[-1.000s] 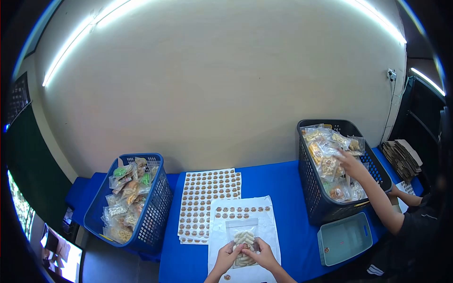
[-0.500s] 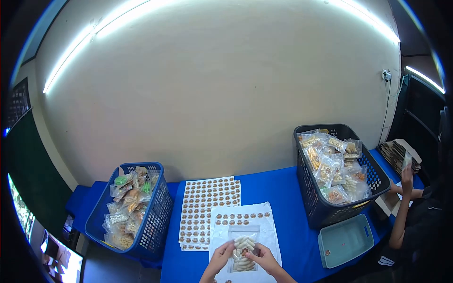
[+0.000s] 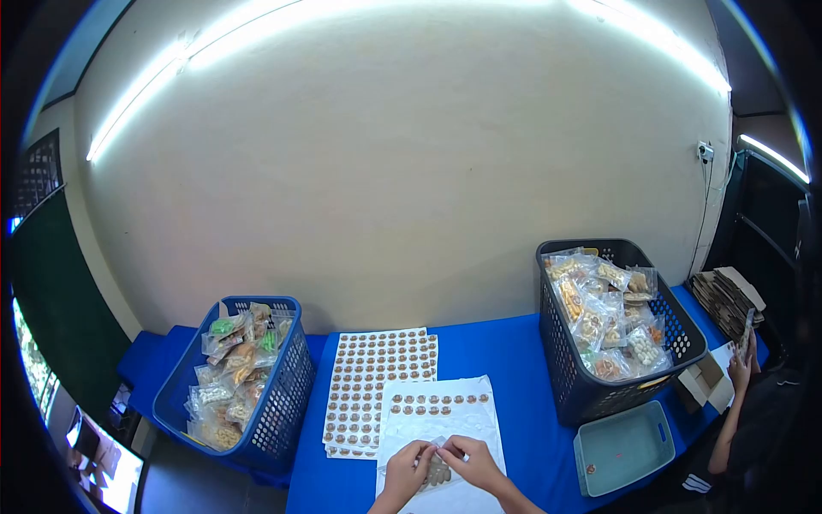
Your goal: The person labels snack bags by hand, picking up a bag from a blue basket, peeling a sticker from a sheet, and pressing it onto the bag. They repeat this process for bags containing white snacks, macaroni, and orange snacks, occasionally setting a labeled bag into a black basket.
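Note:
Below the middle of the view, my left hand (image 3: 407,473) and my right hand (image 3: 469,464) are close together, fingers pinched on the upper edge of a clear plastic bag (image 3: 437,473). Pale, finger-shaped pieces show dimly inside the bag, mostly behind my hands. Beneath them lies a white backing sheet (image 3: 476,428) with a few round brown stickers (image 3: 434,398) along its top and much of the rest bare. To its left, fuller sticker sheets (image 3: 370,377) are stacked, partly covered by it.
A blue basket (image 3: 287,411) of bagged snacks stands left, a dark basket (image 3: 569,381) of bagged snacks right. In front of the latter sits a grey-green tray (image 3: 623,478). At far right, another person's hands (image 3: 742,367) hold a thin item near stacked cardboard (image 3: 719,301).
My hands have come together from the bag's sides to its upper edge. The bag, flat and facing up before, is now tilted and mostly hidden. The other person's hands have lowered.

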`<action>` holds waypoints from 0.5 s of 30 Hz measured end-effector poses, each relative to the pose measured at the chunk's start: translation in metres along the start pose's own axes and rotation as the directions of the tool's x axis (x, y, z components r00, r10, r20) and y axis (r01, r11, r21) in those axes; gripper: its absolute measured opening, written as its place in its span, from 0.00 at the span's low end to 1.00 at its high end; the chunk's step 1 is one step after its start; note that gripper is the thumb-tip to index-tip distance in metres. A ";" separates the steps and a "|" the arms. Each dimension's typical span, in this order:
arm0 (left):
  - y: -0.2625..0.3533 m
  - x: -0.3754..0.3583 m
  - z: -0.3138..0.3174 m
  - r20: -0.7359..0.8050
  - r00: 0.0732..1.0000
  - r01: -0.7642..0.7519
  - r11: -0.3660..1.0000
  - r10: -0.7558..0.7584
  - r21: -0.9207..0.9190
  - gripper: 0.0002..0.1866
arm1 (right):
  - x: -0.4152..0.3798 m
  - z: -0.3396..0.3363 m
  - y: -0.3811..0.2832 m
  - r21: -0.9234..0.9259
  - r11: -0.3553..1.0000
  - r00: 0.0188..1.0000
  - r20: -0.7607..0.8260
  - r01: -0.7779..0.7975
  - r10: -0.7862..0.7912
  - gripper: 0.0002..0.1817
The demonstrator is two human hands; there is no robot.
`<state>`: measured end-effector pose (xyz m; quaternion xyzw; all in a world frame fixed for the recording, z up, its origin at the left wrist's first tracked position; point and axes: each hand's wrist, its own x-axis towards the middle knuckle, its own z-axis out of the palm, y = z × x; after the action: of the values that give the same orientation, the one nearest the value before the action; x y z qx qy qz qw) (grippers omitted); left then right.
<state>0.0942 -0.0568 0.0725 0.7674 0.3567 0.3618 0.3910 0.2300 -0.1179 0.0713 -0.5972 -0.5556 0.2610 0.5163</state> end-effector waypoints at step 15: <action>-0.011 0.023 -0.061 -0.644 0.759 -0.043 0.994 0.096 0.099 0.12 | -0.015 0.032 -0.033 0.048 0.998 0.987 0.153 0.040 -0.047 0.09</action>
<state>0.0514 -0.0123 0.0959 0.6226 0.4548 0.6046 0.1999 0.1854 -0.1265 0.0868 -0.5513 -0.6005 0.3075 0.4908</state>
